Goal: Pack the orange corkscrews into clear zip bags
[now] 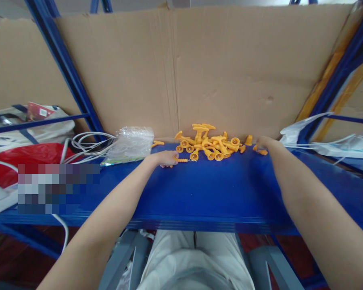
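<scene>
My left hand point(169, 158) is closed around the handle of a yellow corkscrew point(182, 160). Its ridged shaft and thin metal spiral point right, just above the blue shelf. Over on the right, my right hand point(263, 143) has its fingers curled down at a small yellow plastic piece point(261, 152); whether it is gripped is unclear. Between the hands lies a pile of yellow corkscrews point(219, 146) with T-shaped handles and bell-shaped ends, several bells facing me. A yellow bell-shaped cap point(248, 140) stands left of my right hand.
Behind the blue shelf point(199, 193) rises a cardboard wall point(230, 72). Left of my left hand are a clear plastic bag point(131, 143), white cables point(90, 141) and a red bag point(45, 155). White plastic items point(345, 148) lie far right, beside a blue post point(335, 76).
</scene>
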A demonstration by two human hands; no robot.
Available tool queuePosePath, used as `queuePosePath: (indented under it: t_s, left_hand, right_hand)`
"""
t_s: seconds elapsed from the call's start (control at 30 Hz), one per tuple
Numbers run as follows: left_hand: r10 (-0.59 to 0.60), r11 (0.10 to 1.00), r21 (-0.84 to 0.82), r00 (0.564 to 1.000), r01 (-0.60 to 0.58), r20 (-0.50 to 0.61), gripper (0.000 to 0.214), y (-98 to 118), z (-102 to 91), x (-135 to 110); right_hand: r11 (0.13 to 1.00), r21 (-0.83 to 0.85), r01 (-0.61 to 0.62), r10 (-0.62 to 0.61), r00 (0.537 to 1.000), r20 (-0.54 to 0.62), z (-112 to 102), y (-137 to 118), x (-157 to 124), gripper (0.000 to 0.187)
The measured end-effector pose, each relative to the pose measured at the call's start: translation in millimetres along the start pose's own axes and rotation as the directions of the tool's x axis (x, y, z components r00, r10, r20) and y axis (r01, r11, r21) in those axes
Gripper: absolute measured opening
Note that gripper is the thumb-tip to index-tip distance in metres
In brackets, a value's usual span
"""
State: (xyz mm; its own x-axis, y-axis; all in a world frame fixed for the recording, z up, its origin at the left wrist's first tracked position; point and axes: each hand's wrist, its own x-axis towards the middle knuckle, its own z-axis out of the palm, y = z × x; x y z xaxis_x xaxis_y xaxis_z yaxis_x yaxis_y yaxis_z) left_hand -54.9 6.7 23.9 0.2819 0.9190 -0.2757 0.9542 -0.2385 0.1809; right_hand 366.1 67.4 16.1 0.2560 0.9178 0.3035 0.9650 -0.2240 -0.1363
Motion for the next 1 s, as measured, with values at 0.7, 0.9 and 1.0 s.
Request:
queuePosePath:
  t_s: [0.7,0.9,1.0]
  left_hand:
    - [0.065,0.995,0.092,0.979,-0.048,-0.192,0.03,6.5,6.6,6.6]
    - [0.087,0.995,-0.026,0.972,-0.095,-0.218,0.028,3.9,8.4,9.8]
    - [0.114,0.986,-0.09,0.964,-0.139,-0.241,0.026,3.5,7.4,8.8]
  right_hand:
    - [0.873,0.171,0.456,-0.439,0.889,-0.131,-25.2,-80.9,-81.2,0.035]
    - [0.784,0.217,0.582,-0.566,0.813,-0.135,-14.3,-97.1,-90.0,0.033]
    - [0.757,0.236,0.609,-0.598,0.792,-0.124,-5.1,-104.8,-93.9,0.034]
